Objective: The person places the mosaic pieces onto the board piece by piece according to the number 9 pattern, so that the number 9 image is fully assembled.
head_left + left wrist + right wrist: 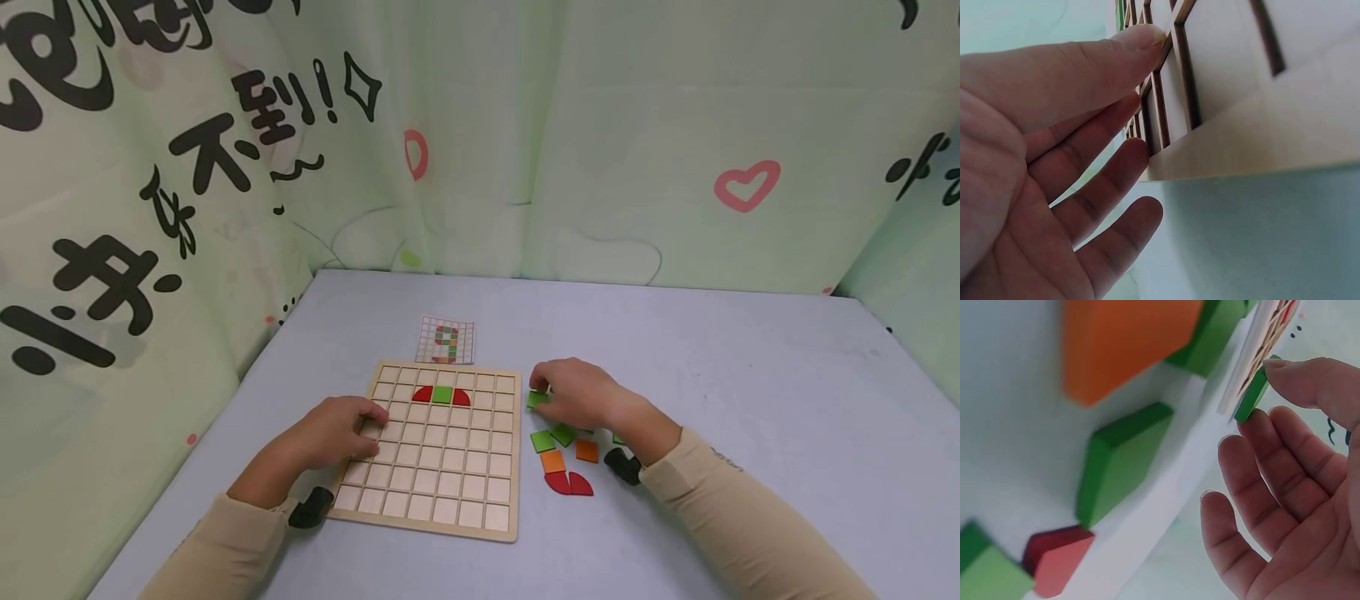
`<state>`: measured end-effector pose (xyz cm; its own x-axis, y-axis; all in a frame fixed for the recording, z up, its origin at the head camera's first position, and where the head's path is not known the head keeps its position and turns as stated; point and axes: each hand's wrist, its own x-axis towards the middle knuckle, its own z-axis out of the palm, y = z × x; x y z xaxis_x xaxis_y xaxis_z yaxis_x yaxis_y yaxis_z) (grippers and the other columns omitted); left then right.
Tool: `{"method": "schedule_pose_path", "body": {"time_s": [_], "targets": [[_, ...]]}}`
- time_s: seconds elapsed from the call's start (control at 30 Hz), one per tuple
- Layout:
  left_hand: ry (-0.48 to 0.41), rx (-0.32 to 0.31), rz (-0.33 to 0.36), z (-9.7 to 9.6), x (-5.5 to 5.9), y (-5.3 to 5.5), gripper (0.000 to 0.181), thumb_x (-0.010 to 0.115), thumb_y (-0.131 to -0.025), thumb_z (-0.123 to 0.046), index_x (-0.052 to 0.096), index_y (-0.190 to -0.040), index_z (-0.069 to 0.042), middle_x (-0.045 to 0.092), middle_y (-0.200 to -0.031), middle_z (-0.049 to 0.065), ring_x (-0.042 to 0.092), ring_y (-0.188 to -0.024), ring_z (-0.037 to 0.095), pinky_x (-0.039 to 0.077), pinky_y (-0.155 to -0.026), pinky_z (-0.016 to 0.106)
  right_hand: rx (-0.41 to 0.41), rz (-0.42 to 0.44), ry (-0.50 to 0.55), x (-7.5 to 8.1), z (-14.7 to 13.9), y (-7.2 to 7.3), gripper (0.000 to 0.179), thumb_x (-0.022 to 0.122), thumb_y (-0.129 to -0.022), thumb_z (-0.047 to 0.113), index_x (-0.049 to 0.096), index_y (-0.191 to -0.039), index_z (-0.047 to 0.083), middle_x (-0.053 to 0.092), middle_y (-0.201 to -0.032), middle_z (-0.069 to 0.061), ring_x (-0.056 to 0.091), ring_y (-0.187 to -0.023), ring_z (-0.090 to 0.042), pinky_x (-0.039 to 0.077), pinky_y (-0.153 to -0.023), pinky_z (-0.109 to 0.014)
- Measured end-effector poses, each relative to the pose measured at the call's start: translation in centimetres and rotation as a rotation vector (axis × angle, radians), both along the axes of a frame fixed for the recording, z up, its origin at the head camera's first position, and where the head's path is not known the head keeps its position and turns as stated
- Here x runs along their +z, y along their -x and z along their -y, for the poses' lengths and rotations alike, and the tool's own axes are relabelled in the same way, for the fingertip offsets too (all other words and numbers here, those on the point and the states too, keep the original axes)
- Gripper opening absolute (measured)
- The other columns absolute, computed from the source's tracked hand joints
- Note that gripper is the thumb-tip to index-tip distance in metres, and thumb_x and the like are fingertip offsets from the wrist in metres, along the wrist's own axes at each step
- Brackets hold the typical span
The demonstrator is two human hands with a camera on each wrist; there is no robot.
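A wooden grid board lies flat on the table. In its upper rows a green square tile sits between two red quarter-round tiles. My left hand rests at the board's left edge, its thumb touching the grid and its fingers fairly straight in the left wrist view. Just beyond the board's right edge, my right hand pinches another green tile between thumb and fingertip. Below that hand lie loose pieces: an orange square, a green square and two red quarter-rounds.
Behind the board lies a small pattern card printed with a grid and coloured shapes. The pale table stretches out to the right. Printed curtains hang at the back and left side.
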<state>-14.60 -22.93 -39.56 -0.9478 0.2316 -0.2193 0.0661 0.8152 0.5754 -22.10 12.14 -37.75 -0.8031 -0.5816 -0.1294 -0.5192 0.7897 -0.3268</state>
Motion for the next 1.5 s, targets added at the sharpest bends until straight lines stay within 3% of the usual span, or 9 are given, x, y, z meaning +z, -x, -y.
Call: {"method": "schedule_pose_path", "body": {"time_s": [0.63,1.5], "targets": [[0.013,0.007,-0.008,-0.1,0.1,-0.1,0.032,0.077,-0.081,-0.004,0.071,-0.112,-0.009,0.065,-0.121,0.006,0.055,-0.118,0.027,0.045,-0.1,0.047,0.042,-0.003,0.024,1.0,3.2,-0.5,0.02,0.069,-0.092,0.017,0.067,-0.109,0.008,0.067,-0.103,-0.002,0.057,-0.092,-0.021,0.052,-0.085,-0.039],[0.038,-0.003,-0.013,-0.4,0.0,-0.1,0.031,0.079,-0.081,-0.005,0.071,-0.111,-0.01,0.065,-0.123,0.008,0.055,-0.121,0.029,0.045,-0.1,0.048,0.13,-0.006,0.04,0.8,8.0,-1.4,0.019,0.071,-0.09,0.018,0.069,-0.108,0.012,0.068,-0.101,0.002,0.06,-0.091,-0.016,0.052,-0.081,-0.036]]}}
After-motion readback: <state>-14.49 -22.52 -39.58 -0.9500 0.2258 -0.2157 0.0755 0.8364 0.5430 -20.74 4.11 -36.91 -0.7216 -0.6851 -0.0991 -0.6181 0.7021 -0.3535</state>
